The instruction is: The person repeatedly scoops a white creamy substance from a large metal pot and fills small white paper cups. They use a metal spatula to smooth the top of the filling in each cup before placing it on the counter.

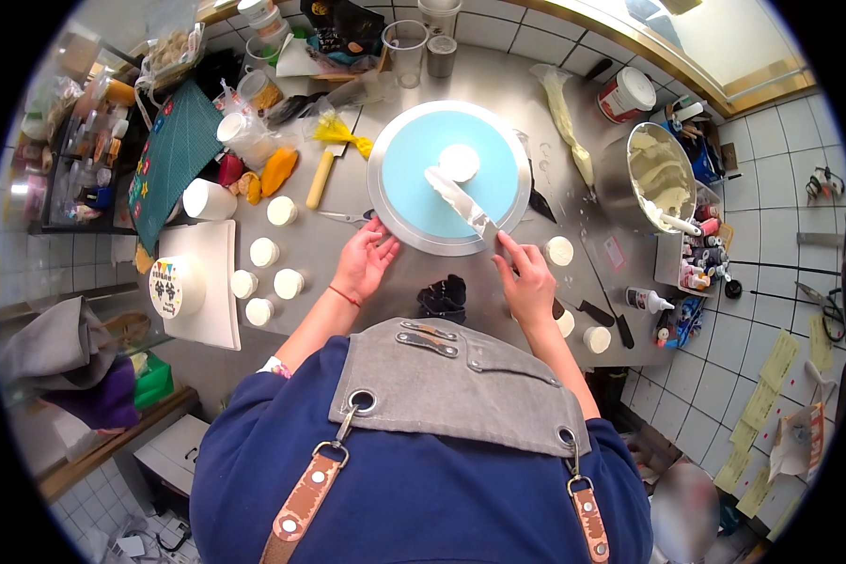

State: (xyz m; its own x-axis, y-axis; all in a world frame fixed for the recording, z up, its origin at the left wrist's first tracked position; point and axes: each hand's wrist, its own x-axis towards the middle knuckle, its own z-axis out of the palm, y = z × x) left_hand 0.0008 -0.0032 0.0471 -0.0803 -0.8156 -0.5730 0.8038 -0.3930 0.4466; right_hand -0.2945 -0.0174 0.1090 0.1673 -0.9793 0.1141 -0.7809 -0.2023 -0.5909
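In front of me stands a cake turntable (pixel 406 155) with a silver rim and a light blue top. A small round white cake (pixel 460 162) sits a little above its middle. My right hand (pixel 528 280) grips an icing spatula (pixel 459 202) at the turntable's lower right. White cream coats the blade, and its tip is beside the cake's lower left side; whether they touch I cannot tell. My left hand (pixel 365 261) is at the rim's lower left, fingers stretched out against the edge, holding nothing.
Several small white cakes (pixel 289 283) stand on the steel table, left and right. A decorated white cake (pixel 179 286) is at the far left. A metal bowl of cream (pixel 641 179) and a filled piping bag (pixel 564 132) lie right. Dark-handled tools (pixel 596 313) rest near the right edge.
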